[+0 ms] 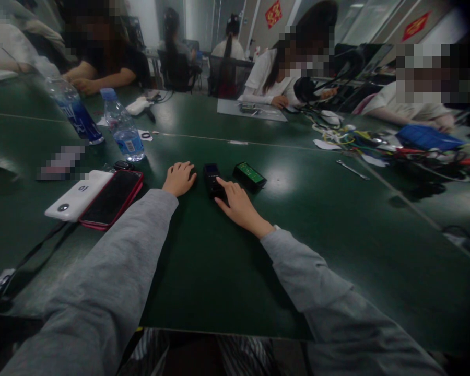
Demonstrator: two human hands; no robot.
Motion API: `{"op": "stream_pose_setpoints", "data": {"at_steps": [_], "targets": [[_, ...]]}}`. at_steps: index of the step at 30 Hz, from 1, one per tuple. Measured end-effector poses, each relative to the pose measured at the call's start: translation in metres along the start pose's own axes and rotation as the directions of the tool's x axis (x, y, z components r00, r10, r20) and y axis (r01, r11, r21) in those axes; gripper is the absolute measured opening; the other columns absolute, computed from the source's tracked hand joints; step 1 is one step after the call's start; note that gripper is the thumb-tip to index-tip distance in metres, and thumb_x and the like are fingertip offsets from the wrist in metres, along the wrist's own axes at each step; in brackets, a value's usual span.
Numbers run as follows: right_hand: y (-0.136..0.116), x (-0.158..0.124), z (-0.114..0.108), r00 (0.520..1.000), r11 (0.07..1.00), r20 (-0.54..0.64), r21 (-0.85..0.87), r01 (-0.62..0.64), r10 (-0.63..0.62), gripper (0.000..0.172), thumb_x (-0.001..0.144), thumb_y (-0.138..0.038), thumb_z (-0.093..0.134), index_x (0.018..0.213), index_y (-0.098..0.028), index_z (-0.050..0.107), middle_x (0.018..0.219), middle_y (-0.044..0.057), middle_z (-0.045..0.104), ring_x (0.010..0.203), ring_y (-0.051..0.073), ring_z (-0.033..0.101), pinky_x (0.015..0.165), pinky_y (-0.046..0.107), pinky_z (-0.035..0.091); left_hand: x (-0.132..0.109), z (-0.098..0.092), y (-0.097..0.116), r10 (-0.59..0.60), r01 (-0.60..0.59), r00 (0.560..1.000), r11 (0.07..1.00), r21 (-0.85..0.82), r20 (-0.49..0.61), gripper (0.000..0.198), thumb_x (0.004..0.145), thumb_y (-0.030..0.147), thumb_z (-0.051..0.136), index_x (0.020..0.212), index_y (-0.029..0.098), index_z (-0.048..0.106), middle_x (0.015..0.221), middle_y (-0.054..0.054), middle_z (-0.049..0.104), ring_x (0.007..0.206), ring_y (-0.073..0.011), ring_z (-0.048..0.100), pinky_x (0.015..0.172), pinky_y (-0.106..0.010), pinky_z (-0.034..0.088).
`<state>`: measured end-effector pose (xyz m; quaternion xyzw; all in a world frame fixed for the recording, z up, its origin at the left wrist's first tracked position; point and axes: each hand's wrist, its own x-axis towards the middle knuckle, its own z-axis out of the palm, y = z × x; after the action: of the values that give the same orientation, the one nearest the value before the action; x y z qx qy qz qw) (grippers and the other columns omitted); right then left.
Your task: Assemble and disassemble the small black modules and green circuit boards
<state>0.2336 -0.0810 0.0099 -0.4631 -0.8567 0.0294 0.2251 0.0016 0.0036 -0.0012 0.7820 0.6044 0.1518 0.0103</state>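
A small black handheld device (210, 171) with a little screen and a row of buttons lies on the green table. My right hand (237, 202) rests at its near right side, with the index fingertip on the buttons and the thumb near its lower end. That hand's fingers are stretched out, not wrapped round the device; some are hidden. To the left, my left hand (180, 177) lies palm down on the table with fingers spread, holding nothing visible. Right of the device sits a black box-shaped item (251, 176) with a lit green face.
A red-cased phone (112, 199) overlaps a white power bank (78, 196) at left. Two bottles, one blue-labelled (125, 130) and one larger (76, 112), stand behind them. A wrench (352, 169) and tangled cables (348, 136) lie at right. Several people sit across the table.
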Motion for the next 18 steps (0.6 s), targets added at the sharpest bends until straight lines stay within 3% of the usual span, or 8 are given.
{"op": "stream_pose_setpoints", "data": {"at_steps": [18], "targets": [[0.0006,0.0002,0.0006,1.000,1.000,0.000,0.007,0.003,-0.003,0.060,0.097,-0.038,0.045,0.151,-0.023,0.021,0.125,0.013,0.054,0.108,0.029,0.052,0.088,0.049,0.049,0.0000,0.0000,-0.0001,0.003,-0.003,1.000,1.000,-0.018,-0.001,0.050,0.097,0.044,0.034,0.140,0.021,0.047,0.150,-0.009,0.042,0.136,-0.0293,0.034,0.111,-0.052,0.029]]}}
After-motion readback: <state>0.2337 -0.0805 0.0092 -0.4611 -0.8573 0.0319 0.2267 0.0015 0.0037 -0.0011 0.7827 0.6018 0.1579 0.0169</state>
